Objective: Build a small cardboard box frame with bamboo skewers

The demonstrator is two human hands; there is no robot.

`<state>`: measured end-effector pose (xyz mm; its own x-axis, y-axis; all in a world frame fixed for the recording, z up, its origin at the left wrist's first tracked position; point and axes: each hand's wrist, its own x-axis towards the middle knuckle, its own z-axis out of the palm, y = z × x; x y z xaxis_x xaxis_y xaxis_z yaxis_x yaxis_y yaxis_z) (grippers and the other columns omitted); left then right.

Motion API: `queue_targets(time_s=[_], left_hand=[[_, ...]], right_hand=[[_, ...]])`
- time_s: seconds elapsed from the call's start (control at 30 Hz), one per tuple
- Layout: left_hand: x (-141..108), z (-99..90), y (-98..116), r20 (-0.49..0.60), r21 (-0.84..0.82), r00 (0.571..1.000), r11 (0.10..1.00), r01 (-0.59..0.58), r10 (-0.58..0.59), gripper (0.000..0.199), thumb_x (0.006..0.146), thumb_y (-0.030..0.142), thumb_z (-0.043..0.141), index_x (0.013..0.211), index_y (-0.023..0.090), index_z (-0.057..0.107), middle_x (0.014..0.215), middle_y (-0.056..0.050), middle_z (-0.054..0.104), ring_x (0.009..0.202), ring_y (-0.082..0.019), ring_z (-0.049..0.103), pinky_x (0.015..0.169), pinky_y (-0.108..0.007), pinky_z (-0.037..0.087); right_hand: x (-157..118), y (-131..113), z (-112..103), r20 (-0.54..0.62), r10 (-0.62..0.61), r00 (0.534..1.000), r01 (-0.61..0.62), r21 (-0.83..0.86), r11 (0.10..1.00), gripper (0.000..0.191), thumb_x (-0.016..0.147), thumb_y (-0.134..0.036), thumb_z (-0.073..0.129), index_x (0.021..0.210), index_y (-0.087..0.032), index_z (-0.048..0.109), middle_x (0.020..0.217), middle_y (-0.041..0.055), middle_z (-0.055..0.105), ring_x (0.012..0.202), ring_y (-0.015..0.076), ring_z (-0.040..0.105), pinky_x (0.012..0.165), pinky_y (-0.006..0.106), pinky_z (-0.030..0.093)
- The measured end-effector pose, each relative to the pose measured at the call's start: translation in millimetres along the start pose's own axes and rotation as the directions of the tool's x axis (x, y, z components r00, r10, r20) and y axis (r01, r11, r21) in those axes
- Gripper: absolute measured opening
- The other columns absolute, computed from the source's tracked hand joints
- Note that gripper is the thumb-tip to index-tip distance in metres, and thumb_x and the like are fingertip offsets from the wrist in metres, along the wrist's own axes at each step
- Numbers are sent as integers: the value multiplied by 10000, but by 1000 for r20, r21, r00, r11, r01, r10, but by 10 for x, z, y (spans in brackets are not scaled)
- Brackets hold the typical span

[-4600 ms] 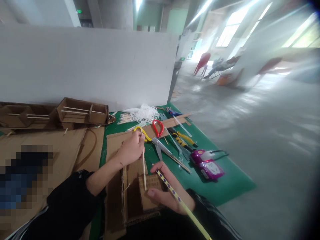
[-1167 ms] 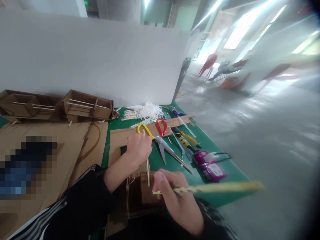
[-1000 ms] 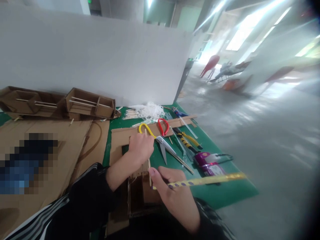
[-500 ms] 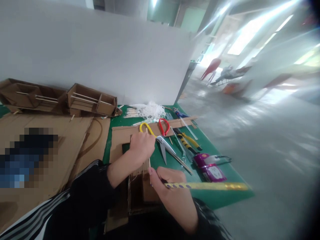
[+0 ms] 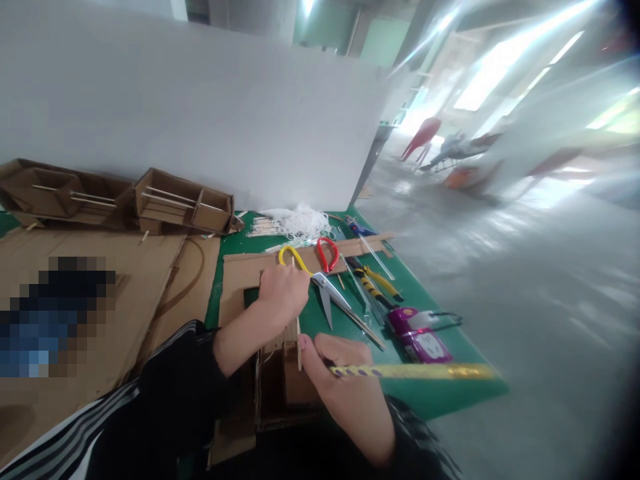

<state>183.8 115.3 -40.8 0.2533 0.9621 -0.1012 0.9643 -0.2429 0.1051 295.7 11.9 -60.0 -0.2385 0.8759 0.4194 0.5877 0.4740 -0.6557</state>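
Note:
My left hand (image 5: 284,291) is closed around the upper part of a thin wooden stick (image 5: 299,347), whose tip shows above the fist. Below it, my right hand (image 5: 340,380) grips a yellow patterned rod (image 5: 415,372) that points right, with the thumb at the stick's lower part. Both hands are over an open cardboard box (image 5: 273,393) at the table's front edge. Scissors (image 5: 325,287) with one yellow and one red handle lie open just right of my left hand.
Yellow-black pliers (image 5: 375,283) and a purple item (image 5: 420,333) lie at the right. White bands (image 5: 305,222) are heaped behind. Cardboard trays (image 5: 185,203) stand at the back left, near a white partition (image 5: 200,113). Cardboard sheets (image 5: 125,287) cover the left side.
My right thumb has shifted very slightly, and more of the stick's lower end shows beside it. My left hand has barely moved.

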Motion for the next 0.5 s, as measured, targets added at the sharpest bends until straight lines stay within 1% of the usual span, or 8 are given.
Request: queue_targets(time_s=[0.17,0.5], left_hand=[[5,8,-11,-11,2,1000,1000,-6,6,314,860,128,446,975,201,729,921,-125,733,889,-299,691,716,-388,536],[-8,-29,-5,0,2,1000,1000,2,-2,319,864,128,442,982,193,731,929,-130,735,889,-286,693,723,-367,535]], right_hand=[[-2,-2,-10,0,10,1000,-10,-5,1000,459,926,-190,512,558,-187,238,505,-71,246,458,62,237,466,241,207],[0,15,-17,-5,-4,1000,4,-25,1000,453,948,-202,492,582,-194,225,514,-73,237,465,66,232,472,244,211]])
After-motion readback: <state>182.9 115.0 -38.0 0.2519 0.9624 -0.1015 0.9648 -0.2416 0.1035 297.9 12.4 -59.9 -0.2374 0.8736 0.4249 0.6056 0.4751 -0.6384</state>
